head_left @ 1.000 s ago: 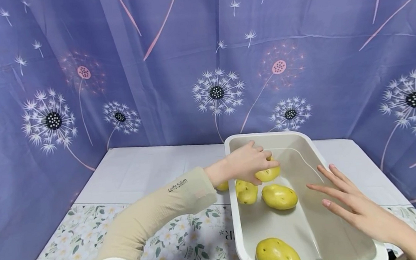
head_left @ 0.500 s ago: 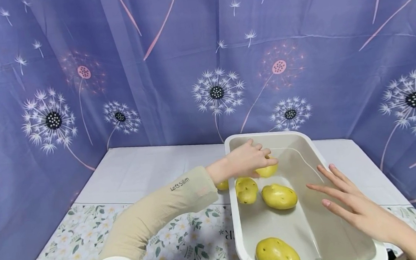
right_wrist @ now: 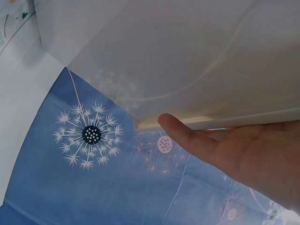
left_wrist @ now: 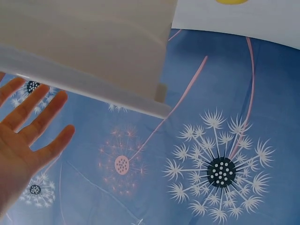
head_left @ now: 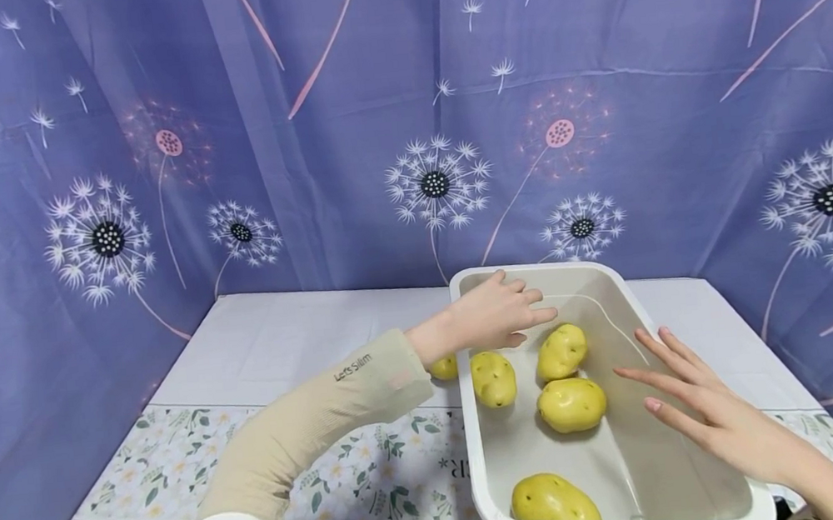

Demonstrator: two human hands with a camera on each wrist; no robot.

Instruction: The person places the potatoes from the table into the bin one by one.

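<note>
My left hand [head_left: 495, 311], with fingers spread, hangs over the far left part of a white plastic tub [head_left: 477, 463] and holds nothing. Right by its fingers, a yellow potato [head_left: 562, 351] lies on the tub floor against another potato [head_left: 572, 405]. A third potato [head_left: 493, 379] sits by the tub's left wall, and one more potato [head_left: 555, 499] is at the near end. The right hand [head_left: 709, 407] reaches over the right rim, its fingers straight and apart. In the left wrist view, the left hand [left_wrist: 23, 136] shows an open palm beside the tub rim.
Outside the tub's left wall lies another potato [head_left: 443, 367], partly hidden by the left wrist and the rim. The tub stands on a table [head_left: 303, 329] with a flowered cover strip [head_left: 377, 473]. A purple dandelion curtain [head_left: 348, 174] closes off the back and sides.
My left hand has let go of its potato and lifted slightly. That potato has settled closer to the near side, and the one beside it has shifted right. The right hand stays put.
</note>
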